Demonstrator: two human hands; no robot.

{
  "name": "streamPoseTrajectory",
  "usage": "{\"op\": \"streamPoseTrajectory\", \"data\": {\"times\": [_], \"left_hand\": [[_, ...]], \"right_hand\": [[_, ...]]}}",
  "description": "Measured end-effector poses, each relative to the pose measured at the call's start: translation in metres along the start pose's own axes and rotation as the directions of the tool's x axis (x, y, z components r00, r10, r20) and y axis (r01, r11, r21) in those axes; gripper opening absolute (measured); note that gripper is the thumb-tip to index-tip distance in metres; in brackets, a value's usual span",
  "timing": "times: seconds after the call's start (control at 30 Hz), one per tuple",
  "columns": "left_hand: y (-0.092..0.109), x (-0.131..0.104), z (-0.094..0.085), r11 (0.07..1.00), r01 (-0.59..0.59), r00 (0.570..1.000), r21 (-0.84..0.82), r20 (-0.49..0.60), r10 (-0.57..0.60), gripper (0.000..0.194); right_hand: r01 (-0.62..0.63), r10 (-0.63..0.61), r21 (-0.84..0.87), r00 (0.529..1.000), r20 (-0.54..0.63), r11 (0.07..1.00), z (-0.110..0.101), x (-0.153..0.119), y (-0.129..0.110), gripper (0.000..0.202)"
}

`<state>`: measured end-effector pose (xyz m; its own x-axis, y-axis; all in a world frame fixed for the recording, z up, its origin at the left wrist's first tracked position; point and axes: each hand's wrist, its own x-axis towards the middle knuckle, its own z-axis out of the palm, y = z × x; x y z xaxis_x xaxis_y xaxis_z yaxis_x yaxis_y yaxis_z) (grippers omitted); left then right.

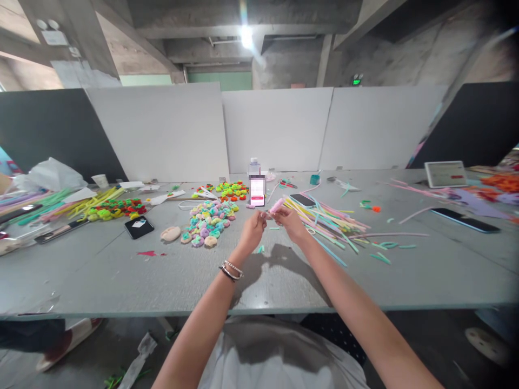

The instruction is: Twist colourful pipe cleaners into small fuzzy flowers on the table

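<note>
Close together above the middle of the table, my left hand [254,229] and my right hand [291,220] both have their fingers pinched. Between them is a short lilac-pink pipe cleaner [278,205], its fuzzy end rising from my right fingertips. My left fingertips grip its other end; fine detail there is too small to make out. Left of my hands lies a pile of small pastel fuzzy coils [213,219]. A loose bundle of long pastel pipe cleaners [332,221] spreads just right of my right hand. Green cut bits [260,249] lie below my hands.
A lit phone [257,192] stands upright against a bottle [254,162] beyond my hands. Other phones lie at a black one [139,227] and a dark one [465,220]. Scissors [287,184] sit at the back. White partition boards [279,127] close off the far edge.
</note>
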<state>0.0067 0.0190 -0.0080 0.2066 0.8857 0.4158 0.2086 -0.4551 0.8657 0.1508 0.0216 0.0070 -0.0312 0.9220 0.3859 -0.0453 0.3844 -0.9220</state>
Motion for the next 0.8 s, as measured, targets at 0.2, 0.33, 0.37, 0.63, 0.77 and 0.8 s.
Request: {"op": "streamPoseTrajectory", "data": {"times": [0.2,0.33,0.37,0.63,0.77,0.8], "left_hand": [[0.005,0.001,0.004,0.953,0.067,0.994,-0.295,0.099,-0.039,0.033],[0.007,-0.003,0.005,0.988,0.055,0.998,-0.141,0.010,-0.054,0.035],[0.007,-0.005,0.005,0.999,0.033,0.999,-0.043,-0.033,-0.034,0.036],[0.010,-0.015,0.006,0.889,-0.038,0.998,0.457,-0.025,0.055,0.032],[0.007,-0.009,0.004,0.945,-0.060,0.998,0.321,0.002,0.062,0.035],[0.005,-0.008,0.003,0.958,-0.054,0.999,0.281,0.005,0.054,0.035]], "right_hand": [[0.031,-0.031,-0.005,0.998,0.051,1.000,-0.001,0.000,0.005,0.030],[-0.024,0.021,0.045,0.998,0.062,0.999,0.002,0.001,0.008,0.034],[-0.035,0.032,0.055,0.998,0.056,0.998,0.002,0.001,0.008,0.035],[-0.110,0.112,0.027,0.991,-0.067,0.994,0.001,0.002,0.013,0.042],[-0.075,0.075,0.004,0.994,-0.085,0.997,0.000,0.003,0.014,0.040],[-0.067,0.067,0.000,0.994,-0.086,0.998,0.000,0.003,0.014,0.039]]}}
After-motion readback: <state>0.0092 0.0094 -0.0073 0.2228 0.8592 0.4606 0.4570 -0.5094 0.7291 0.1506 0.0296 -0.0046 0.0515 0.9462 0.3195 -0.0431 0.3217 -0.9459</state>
